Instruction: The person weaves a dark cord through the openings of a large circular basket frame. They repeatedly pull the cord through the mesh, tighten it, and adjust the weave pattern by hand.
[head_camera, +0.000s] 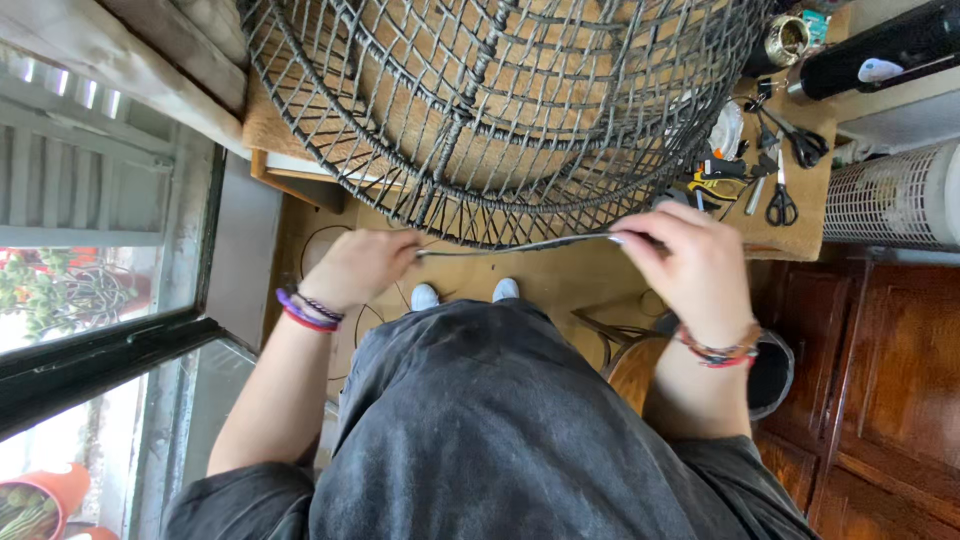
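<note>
A large round woven piece (500, 110) of dark grey cord on a wire frame lies on a wooden table (790, 235), its rim hanging over the table's near edge. Below that rim a flat grey strand (520, 245) is stretched level between both hands. My left hand (360, 265) pinches its left end, fingers closed. My right hand (685, 265) grips its right end close to the rim. Both wrists wear bead and cord bracelets.
Scissors (782, 195), pliers and small tools lie on the table's right end, with a black cylinder (880, 45) beyond. A white perforated heater (890, 195) and wooden cabinets (870, 400) stand right. A window (90, 250) is left. My feet in pale shoes (465, 293) stand on the floor.
</note>
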